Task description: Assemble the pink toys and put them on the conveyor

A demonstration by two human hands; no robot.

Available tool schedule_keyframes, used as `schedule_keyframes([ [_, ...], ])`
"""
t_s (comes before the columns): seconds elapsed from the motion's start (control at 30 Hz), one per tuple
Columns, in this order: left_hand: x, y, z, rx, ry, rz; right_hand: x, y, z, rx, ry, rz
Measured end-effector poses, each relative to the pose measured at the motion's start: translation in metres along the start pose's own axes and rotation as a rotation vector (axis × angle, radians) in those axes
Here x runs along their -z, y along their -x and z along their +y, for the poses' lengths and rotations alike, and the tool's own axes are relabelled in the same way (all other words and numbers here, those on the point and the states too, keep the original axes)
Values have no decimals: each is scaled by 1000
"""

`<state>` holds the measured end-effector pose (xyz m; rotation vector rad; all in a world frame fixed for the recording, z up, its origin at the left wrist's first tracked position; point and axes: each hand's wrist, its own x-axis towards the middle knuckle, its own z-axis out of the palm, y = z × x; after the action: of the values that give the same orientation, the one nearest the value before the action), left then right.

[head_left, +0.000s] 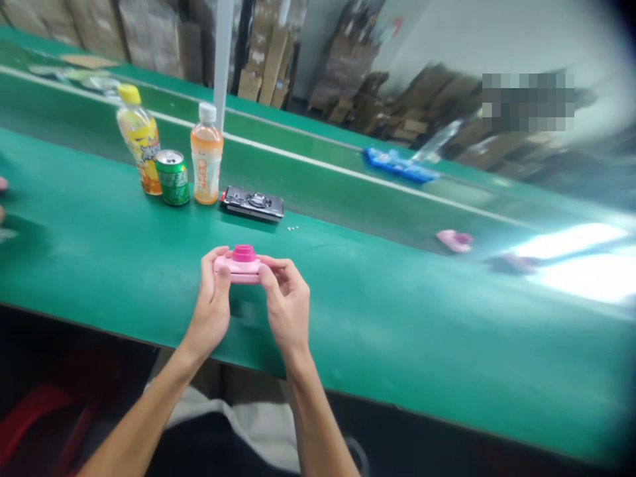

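Left hand [213, 305] and right hand [289, 306], both partly curled, pinch opposite ends of the pink device [239, 268] near frame centre, over the green surface [407, 331]. Upper left: yellow-capped bottle [140, 142], can [173, 182], white-capped bottle [207, 159], black case [252, 204].

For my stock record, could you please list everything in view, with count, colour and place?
Gadget: one, pink, between both hands
Bottles: two, yellow and orange, beside can
Can: one, green, between bottles
Flat box: one, black, right of bottles
Bits: few, white, near flat box
Post: one, pale, behind bottles
Loose pieces: apparently two, pink, right
Blurred item: one, blue, far right
Boxes: many, brown, background
Table: one, green, foreground
Seat, likely: one, red, lower left
Someone's fingers, blurred: count unclear, left edge
Left hand: one, holding gadget
Right hand: one, holding gadget
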<state>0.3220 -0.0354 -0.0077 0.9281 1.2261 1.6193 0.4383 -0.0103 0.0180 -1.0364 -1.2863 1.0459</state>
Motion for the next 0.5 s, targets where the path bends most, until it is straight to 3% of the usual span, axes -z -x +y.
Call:
schedule_keyframes([
  [0.17,12,6,-1,-96,-154,-48,16,3,-1,-145,-44,-239],
  [0.27,20,14,-6,-164,-263,-115,28,9,-2,-139,23,-329],
  [0.33,26,19,-6,-234,-311,-190,36,15,-2,-31,72,-325],
  [0.4,33,21,-1,-367,-397,-288,45,22,-3,173,160,-316],
  [0.5,51,27,10,-713,-594,-420,64,34,-5,561,348,-352],
])
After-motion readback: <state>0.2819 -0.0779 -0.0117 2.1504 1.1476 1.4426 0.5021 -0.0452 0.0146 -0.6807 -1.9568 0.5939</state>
